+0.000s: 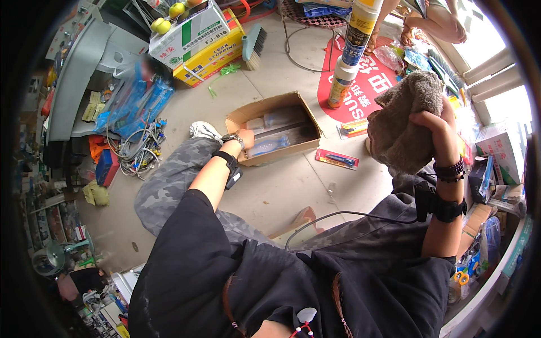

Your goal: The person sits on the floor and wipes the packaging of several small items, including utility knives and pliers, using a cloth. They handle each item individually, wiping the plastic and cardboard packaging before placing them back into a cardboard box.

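Observation:
My right hand (438,127) is raised on the right, its fingers closed round a bunched grey-brown cloth (407,127). On the floor in front of me lies an open cardboard box (293,153). Inside it are clear plastic packets, one a blue-and-clear package (269,145). My left hand (245,138) is at the box's left wall, fingers curled over the rim; their tips are partly hidden. Just right of the box are a red-backed blister pack (337,159) with a dark blue tool in it and a yellow-and-red pack (353,128).
Stacked tubes (342,81) stand on a red mat (372,70). Behind the box are a yellow-and-white carton (205,56) and a brush (253,48). Coiled hoses (137,149) lie at left. Another person's legs (431,25) show at far right. Cluttered shelves line both sides.

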`<state>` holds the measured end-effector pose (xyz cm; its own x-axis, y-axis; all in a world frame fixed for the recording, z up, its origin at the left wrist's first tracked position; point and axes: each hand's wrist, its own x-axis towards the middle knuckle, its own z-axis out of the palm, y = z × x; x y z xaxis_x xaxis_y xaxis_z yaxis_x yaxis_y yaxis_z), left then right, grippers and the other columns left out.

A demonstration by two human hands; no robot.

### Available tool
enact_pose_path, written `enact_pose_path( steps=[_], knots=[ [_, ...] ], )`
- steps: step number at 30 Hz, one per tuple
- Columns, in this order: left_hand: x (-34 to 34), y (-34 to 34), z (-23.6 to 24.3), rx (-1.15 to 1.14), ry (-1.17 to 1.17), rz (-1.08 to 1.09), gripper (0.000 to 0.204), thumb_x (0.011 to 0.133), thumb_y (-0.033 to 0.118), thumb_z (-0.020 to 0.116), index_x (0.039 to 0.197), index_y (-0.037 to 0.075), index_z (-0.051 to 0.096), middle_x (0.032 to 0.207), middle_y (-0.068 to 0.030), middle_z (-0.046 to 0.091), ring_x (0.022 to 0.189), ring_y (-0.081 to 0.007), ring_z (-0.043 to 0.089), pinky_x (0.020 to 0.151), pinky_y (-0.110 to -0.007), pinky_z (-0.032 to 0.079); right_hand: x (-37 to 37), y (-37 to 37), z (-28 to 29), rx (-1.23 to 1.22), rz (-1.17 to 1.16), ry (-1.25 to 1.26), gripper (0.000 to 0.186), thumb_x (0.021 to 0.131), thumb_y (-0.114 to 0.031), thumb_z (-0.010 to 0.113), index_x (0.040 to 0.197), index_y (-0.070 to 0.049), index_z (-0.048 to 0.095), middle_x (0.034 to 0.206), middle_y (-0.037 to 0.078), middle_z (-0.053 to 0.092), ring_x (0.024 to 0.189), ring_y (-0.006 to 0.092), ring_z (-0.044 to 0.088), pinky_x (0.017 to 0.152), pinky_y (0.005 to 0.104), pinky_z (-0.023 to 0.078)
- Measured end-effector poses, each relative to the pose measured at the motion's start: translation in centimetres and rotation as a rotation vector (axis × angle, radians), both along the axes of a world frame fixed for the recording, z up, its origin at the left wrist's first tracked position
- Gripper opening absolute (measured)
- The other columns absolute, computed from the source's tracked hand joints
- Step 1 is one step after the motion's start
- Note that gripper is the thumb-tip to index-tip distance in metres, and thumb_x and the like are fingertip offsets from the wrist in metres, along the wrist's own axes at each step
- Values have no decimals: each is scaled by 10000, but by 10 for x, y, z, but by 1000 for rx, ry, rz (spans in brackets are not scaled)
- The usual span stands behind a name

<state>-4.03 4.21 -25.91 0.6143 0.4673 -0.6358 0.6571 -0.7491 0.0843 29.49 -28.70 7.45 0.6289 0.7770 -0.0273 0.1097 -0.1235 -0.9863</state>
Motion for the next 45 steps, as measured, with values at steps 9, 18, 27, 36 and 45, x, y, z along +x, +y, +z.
enact_pose_path(
  steps=[9,18,27,36,45],
  knots=[
    [15,18,58,-224,47,-29,204,696,123,664,889,75,706,831,-116,705,777,-253,665,686,-362,524,-2,1,6,-26,43,-34,468,675,-60,671,1131,18,594,1007,75,662,921,177,613,862,291,469],
    [9,20,73,-270,-110,-18,150,707,76,643,847,51,691,792,-118,698,773,-232,662,683,-350,509,-2,4,4,-11,87,-42,468,674,-68,675,1127,19,596,1002,77,667,918,173,616,862,291,470],
    [49,8,154,-23,-29,-329,181,623,78,586,762,55,699,760,-184,671,749,-356,654,633,-427,506,-1,4,5,-20,113,-87,454,671,-69,676,1108,22,599,992,74,671,913,168,617,856,293,473],
    [44,12,220,189,94,-415,166,639,78,610,763,30,709,763,-189,673,764,-373,659,652,-439,530,-3,2,6,-30,110,-93,463,669,-73,677,1118,12,600,995,72,673,914,168,617,860,299,472],
    [-25,36,234,-295,73,227,198,682,7,556,834,-16,681,725,-137,673,596,-196,656,525,-325,540,-6,3,5,-80,79,-73,497,666,-87,686,1148,-2,601,1013,71,670,938,174,614,878,304,464]
  ],
)
